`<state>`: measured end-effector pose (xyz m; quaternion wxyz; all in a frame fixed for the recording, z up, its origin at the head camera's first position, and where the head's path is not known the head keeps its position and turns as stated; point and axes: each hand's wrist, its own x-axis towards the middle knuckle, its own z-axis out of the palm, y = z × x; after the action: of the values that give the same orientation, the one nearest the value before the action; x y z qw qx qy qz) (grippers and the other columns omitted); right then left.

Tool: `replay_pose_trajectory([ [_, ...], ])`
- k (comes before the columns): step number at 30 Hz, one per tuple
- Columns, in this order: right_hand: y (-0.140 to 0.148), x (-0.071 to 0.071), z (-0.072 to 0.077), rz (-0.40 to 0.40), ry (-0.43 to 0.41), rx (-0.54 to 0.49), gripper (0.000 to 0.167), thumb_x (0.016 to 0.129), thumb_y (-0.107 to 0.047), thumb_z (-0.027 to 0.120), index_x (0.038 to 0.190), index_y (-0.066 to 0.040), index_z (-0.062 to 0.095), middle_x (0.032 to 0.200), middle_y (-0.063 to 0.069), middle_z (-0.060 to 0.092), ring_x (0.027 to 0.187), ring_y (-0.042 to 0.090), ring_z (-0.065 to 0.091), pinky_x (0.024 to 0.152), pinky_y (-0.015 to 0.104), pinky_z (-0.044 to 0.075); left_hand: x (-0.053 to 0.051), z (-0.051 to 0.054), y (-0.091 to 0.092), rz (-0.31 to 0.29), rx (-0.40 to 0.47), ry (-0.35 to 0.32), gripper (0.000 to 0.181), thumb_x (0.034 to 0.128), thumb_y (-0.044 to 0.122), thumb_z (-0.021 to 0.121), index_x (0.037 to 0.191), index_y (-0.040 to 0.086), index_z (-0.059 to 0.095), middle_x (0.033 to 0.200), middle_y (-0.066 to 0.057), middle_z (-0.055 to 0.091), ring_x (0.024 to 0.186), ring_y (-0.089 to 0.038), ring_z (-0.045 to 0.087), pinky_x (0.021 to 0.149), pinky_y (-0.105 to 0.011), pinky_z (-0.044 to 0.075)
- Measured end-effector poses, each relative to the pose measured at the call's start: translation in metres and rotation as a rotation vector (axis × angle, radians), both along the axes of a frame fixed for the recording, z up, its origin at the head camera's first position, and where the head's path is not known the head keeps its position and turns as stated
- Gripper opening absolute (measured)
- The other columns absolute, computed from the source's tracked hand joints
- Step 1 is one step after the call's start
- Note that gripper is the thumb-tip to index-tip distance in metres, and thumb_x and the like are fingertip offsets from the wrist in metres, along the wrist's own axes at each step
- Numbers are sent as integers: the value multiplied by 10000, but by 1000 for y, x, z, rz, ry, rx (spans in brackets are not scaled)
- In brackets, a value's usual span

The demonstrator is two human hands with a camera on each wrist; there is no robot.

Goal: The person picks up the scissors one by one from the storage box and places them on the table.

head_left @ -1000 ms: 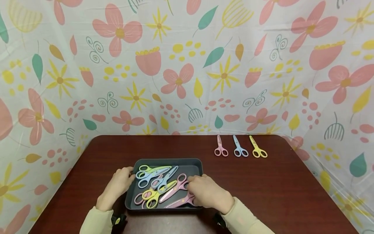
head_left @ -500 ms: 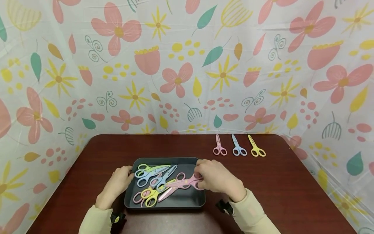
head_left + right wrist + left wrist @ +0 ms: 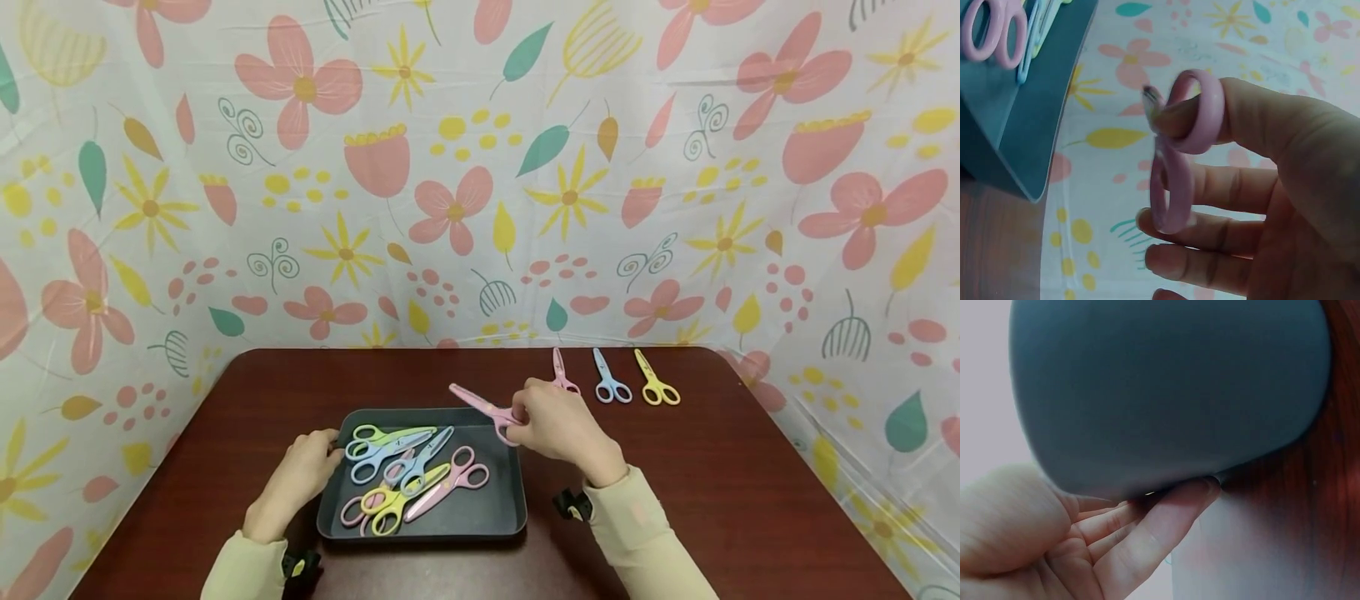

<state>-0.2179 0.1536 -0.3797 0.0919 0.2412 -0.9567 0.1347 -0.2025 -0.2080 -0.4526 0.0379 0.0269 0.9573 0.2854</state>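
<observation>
My right hand [image 3: 561, 427] holds pink scissors [image 3: 478, 403] by the handle loops, above the tray's back right part, with the blades pointing left and away. In the right wrist view, the thumb passes through one pink loop [image 3: 1211, 119] and a finger is at the other. My left hand [image 3: 302, 468] grips the left side of the dark grey tray [image 3: 423, 537]; its thumb [image 3: 1166, 519] lies along the tray wall in the left wrist view. Inside the tray lie pink scissors [image 3: 438, 493], yellow scissors [image 3: 387, 502], blue scissors [image 3: 415, 472] and green scissors [image 3: 390, 433], some overlapping.
At the table's back right, a row holds pink scissors [image 3: 558, 367], partly hidden by my right hand, blue scissors [image 3: 606, 375] and yellow scissors [image 3: 651, 375]. A flower-printed cloth [image 3: 450, 275] hangs behind the brown table [image 3: 712, 483].
My right hand has lifted pink scissors from the tray's front right, moving up and away toward its back right corner. The scissors have turned in the hand's grip. My left hand stays at the tray.
</observation>
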Motion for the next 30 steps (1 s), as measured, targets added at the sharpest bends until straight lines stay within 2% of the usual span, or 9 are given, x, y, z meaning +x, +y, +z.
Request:
replay_pose_trajectory([
  [8,3,-37,-5,-134,-11,-6,321,765,-314,734,549,-189,533,676,-17,477,571,141,439,461,338,353,0,0,0,-1,9,1,359,940,27,602,1255,-139,556,998,-212,667,767,-224,648,609,-366,518],
  [15,2,-71,-19,-236,-54,20,376,806,-347,707,536,-155,529,637,10,497,548,178,457,462,372,353,-2,1,-1,-7,-1,-8,363,940,30,604,1259,-138,556,1010,-213,666,793,-237,652,625,-374,523],
  [21,1,-92,-33,-325,-62,38,347,823,-370,688,587,-149,560,701,41,537,654,247,538,615,501,444,-2,1,-1,-9,5,2,359,938,33,606,1254,-134,562,1005,-205,668,796,-241,652,632,-383,524],
  [30,-9,-107,-47,-421,-106,75,288,830,-391,661,693,-150,582,874,107,641,855,361,610,802,613,415,-1,-1,-1,-9,3,-14,363,941,33,604,1257,-139,555,1007,-211,667,795,-238,652,628,-378,521],
])
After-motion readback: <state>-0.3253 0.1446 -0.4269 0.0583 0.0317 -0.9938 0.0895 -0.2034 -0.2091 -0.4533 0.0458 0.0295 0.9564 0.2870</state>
